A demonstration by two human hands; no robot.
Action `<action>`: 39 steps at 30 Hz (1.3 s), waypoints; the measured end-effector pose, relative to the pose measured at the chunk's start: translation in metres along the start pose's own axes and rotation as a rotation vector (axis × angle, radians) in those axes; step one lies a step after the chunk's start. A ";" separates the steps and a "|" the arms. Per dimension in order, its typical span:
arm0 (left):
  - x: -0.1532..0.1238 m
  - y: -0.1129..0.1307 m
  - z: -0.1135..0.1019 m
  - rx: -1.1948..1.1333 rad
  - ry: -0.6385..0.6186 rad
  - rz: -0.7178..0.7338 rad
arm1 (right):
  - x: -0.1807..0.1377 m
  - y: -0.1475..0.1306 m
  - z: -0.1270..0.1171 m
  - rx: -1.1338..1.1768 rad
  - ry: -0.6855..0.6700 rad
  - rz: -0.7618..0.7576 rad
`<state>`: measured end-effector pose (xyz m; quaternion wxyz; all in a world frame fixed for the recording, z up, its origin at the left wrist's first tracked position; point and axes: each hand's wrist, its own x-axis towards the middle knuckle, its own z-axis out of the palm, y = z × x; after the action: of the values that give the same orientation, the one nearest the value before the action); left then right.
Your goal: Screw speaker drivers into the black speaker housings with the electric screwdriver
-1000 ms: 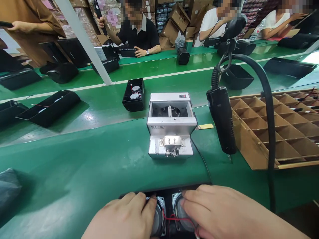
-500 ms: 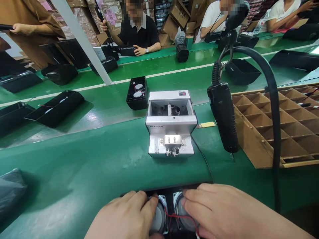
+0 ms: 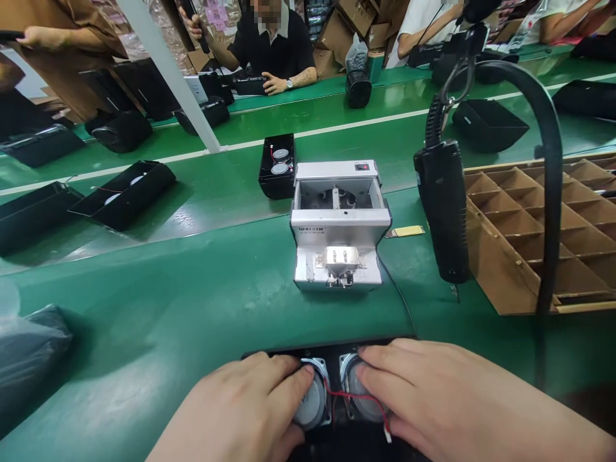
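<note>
Black speaker housing (image 3: 332,351) at near bench edge; left hand (image 3: 240,410) and right hand (image 3: 433,398), fingers spread flat on its two drivers (image 3: 312,401), unchanged. Screw feeder (image 3: 339,224) beyond, now further up frame; hanging driver (image 3: 443,208) right.

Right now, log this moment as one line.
left hand: on left speaker | right hand: on right speaker | screw feeder: behind | screwdriver: hanging

2 hands (image 3: 250,410), 2 speaker drivers (image 3: 312,404), 1 screw feeder (image 3: 339,224), 1 electric screwdriver (image 3: 443,208).
</note>
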<state>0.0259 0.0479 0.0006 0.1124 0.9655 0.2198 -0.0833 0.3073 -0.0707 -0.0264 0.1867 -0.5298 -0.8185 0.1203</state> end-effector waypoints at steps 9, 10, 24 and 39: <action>0.000 0.007 0.008 -0.017 0.040 -0.012 | 0.012 0.002 0.003 -0.053 -0.016 -0.051; 0.001 0.007 0.009 -0.019 0.034 -0.020 | 0.010 0.004 0.005 -0.054 -0.015 -0.056; 0.005 -0.002 0.014 -0.051 -0.005 0.009 | 0.010 -0.001 0.006 -0.122 -0.048 -0.026; 0.013 0.020 -0.016 -0.159 -0.221 -0.181 | -0.008 -0.007 0.006 -0.134 -0.185 -0.025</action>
<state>0.0480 0.0397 0.0166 0.2040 0.9148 0.2980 -0.1811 0.3012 -0.0806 -0.0306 0.0761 -0.5176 -0.8449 0.1114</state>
